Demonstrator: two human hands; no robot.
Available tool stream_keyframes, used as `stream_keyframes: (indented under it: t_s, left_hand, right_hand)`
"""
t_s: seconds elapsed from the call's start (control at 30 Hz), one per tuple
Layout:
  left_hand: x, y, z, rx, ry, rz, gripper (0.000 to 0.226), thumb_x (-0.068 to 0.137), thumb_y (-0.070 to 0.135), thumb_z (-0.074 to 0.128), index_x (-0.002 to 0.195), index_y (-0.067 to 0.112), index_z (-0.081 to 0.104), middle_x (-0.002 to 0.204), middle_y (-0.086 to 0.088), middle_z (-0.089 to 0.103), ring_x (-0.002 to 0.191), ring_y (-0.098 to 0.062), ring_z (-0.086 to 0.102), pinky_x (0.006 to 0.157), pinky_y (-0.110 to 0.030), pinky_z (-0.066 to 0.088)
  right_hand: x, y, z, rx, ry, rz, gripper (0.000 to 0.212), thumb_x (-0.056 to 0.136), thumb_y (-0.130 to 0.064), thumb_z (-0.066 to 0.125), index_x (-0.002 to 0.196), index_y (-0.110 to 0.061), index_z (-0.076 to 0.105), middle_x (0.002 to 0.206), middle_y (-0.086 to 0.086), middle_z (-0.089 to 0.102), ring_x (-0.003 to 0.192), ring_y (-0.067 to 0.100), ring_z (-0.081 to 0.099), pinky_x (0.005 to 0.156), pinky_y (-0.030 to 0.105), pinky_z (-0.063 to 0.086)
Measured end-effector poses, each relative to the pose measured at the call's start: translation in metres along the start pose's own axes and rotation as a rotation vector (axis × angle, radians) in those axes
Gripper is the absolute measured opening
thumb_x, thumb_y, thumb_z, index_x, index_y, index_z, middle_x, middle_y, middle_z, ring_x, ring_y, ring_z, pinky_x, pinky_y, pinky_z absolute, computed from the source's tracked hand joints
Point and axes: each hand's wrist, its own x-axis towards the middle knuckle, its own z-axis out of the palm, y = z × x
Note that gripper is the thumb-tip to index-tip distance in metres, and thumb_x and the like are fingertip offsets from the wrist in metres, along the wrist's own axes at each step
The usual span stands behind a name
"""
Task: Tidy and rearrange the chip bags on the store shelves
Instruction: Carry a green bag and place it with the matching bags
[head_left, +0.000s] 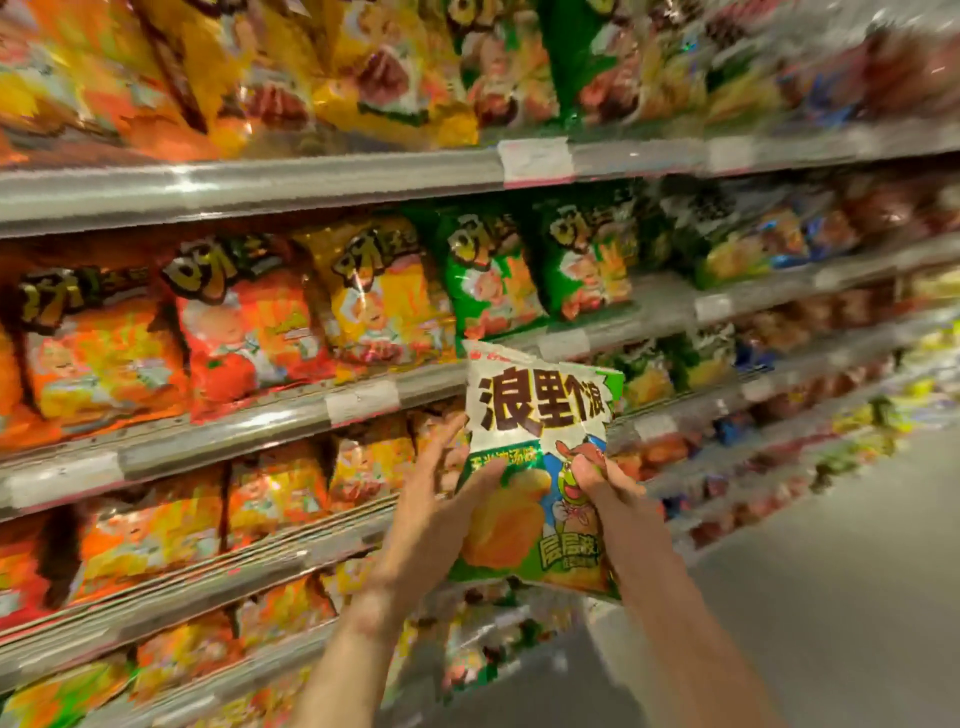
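Observation:
I hold a green and white chip bag (535, 457) with bold dark lettering upright in front of the shelves. My right hand (605, 486) pinches its right side near the middle. My left hand (441, 499) touches its left edge with the thumb on the front and the fingers spread behind. Behind it, rows of orange chip bags (104, 353), yellow chip bags (379, 301) and green chip bags (493, 270) stand on the middle shelf.
Metal shelf rails (249, 182) with white price tags (535, 161) run across at several heights, all packed with snack bags. More bags fill the lower shelves (171, 535). A grey aisle floor (831, 597) lies to the right.

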Motion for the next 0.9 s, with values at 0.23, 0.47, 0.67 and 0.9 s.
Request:
stream_keyframes:
  t_s: [0.23,0.47,0.67,0.9]
  left_hand:
    - [0.054,-0.012,0.124,0.019,-0.080,-0.033,0.047,0.088,0.026,0.072,0.124,0.052,0.059,0.124,0.016,0.067,0.109,-0.010,0.068,0.076,-0.035,0.062]
    - [0.133,-0.046,0.216,0.087,-0.118,-0.073,0.053,0.072,0.057,0.074,0.118,0.070,0.052,0.111,0.025,0.069,0.090,-0.003,0.072,0.062,-0.021,0.059]
    - [0.221,-0.061,0.309,0.156,-0.160,-0.043,0.058,0.068,0.070,0.067,0.120,0.075,0.044,0.138,0.015,0.053,0.117,-0.014,0.060,0.092,-0.040,0.056]
    - [0.294,-0.059,0.362,0.112,-0.159,0.009,0.050,0.079,0.062,0.064,0.124,0.072,0.044,0.130,0.021,0.058,0.096,-0.004,0.071,0.072,-0.026,0.060]
  right_hand:
    - [0.039,-0.005,-0.123,0.054,0.174,0.053,0.061,0.050,-0.087,0.074,0.101,-0.054,0.071,0.105,-0.003,0.079,0.096,0.022,0.076,0.088,0.046,0.061]
    - [0.099,-0.018,-0.214,0.080,0.245,0.080,0.042,0.058,-0.073,0.081,0.095,-0.053,0.071,0.102,0.001,0.080,0.091,0.026,0.078,0.085,0.050,0.061]
    - [0.165,-0.054,-0.308,-0.037,0.308,0.028,0.048,0.062,-0.072,0.073,0.103,-0.048,0.070,0.102,-0.004,0.080,0.093,0.019,0.077,0.083,0.042,0.063]
    - [0.251,-0.087,-0.369,-0.159,0.223,-0.019,0.023,0.089,-0.057,0.065,0.109,-0.045,0.068,0.102,-0.006,0.080,0.094,0.015,0.077,0.083,0.038,0.062]
